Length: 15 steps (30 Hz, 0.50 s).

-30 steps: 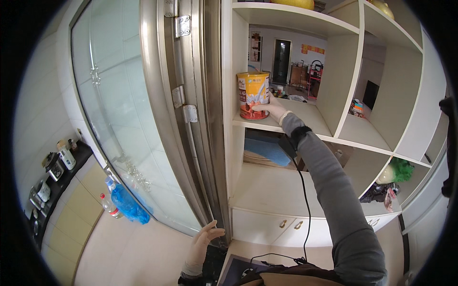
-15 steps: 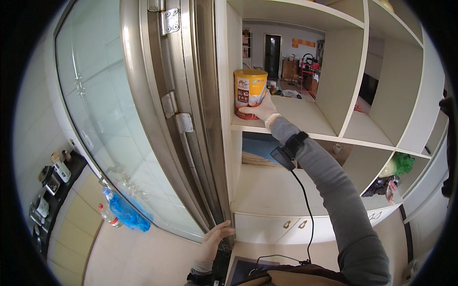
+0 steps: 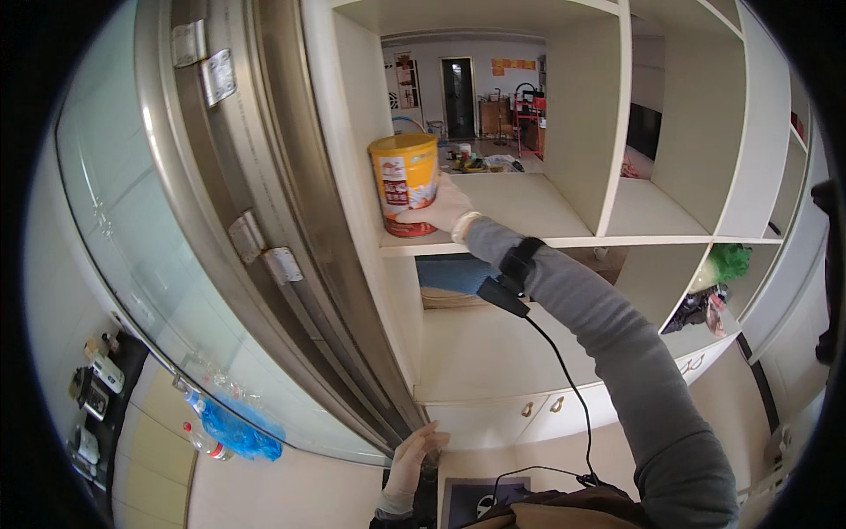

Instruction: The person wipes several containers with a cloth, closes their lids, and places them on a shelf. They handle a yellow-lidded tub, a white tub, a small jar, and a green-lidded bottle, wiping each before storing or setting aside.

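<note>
Right hand (image 3: 445, 205) has the can (image 3: 407, 176), thumb across its lower front, other fingertips hidden. Can's just left of my palm, upright on the shelf (image 3: 520, 204): cylindrical, yellow lid and upper body, red base, printed label. Left hand (image 3: 411, 465), well below, fingers loosely extended.

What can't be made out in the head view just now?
Can, lower right: head view, covered by the right hand.
Can contents: head view, under the lid.
Left hand: head view, its arm cut off by the lower edge.
Mat, near part: head view, behind clothing.
Counter items: head view, too small near the dark rim.
</note>
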Each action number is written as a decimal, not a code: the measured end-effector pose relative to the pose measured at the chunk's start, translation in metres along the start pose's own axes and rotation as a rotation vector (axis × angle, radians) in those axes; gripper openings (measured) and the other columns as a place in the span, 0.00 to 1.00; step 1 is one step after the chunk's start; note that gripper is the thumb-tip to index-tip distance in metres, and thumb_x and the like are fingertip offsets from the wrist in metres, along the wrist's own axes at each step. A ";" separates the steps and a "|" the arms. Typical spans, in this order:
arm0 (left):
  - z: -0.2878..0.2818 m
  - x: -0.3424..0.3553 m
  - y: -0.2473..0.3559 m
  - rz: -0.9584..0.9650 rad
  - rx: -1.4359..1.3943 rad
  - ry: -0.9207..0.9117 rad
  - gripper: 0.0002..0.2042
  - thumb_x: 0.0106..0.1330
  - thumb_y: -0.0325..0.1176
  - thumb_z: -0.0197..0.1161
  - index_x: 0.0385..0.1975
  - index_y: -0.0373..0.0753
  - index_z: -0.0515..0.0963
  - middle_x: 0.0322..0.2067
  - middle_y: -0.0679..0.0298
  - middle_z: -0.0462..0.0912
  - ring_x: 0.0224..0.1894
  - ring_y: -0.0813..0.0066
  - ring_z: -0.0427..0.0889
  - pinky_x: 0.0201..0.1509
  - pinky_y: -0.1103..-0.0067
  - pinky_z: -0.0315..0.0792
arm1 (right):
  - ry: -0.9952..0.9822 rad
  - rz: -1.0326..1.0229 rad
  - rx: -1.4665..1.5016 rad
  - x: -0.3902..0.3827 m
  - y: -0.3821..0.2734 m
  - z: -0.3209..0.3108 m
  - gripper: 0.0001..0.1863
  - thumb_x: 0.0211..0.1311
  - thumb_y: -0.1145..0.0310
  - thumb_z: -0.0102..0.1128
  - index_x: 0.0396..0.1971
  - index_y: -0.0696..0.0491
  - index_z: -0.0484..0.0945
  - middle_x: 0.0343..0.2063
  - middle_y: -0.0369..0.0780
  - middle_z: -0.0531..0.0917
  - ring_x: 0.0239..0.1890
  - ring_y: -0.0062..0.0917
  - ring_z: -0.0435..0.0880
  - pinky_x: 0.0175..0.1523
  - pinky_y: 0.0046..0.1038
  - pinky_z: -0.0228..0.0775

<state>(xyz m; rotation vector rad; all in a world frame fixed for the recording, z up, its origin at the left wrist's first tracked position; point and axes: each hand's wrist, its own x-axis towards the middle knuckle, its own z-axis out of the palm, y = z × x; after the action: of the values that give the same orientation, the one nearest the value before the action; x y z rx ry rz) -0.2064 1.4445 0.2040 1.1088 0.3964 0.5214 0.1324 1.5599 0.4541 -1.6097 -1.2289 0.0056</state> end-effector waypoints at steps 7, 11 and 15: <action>0.035 -0.004 -0.015 0.064 0.152 -0.038 0.19 0.73 0.35 0.43 0.55 0.26 0.69 0.44 0.54 0.80 0.51 0.66 0.76 0.59 0.72 0.65 | 0.052 -0.192 -0.082 -0.053 -0.013 -0.029 0.55 0.35 0.39 0.72 0.58 0.62 0.63 0.45 0.48 0.77 0.49 0.37 0.78 0.56 0.38 0.70; 0.058 -0.010 -0.037 0.106 0.159 -0.054 0.18 0.70 0.32 0.45 0.54 0.27 0.67 0.45 0.53 0.78 0.50 0.63 0.77 0.59 0.69 0.69 | -0.142 -0.353 -0.119 -0.171 -0.013 -0.088 0.42 0.40 0.62 0.71 0.58 0.58 0.64 0.53 0.52 0.72 0.54 0.42 0.73 0.59 0.35 0.66; 0.082 -0.007 -0.068 0.098 0.220 -0.074 0.26 0.70 0.46 0.43 0.60 0.31 0.64 0.51 0.54 0.73 0.53 0.62 0.72 0.63 0.69 0.62 | -0.365 -0.314 0.144 -0.323 0.003 -0.201 0.24 0.52 0.64 0.66 0.49 0.59 0.75 0.40 0.46 0.82 0.45 0.32 0.81 0.51 0.31 0.72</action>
<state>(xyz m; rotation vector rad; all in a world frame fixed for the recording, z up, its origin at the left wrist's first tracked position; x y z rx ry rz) -0.1539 1.3562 0.1744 1.3608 0.3416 0.5306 0.0927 1.1918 0.3656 -1.3113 -1.7138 0.1920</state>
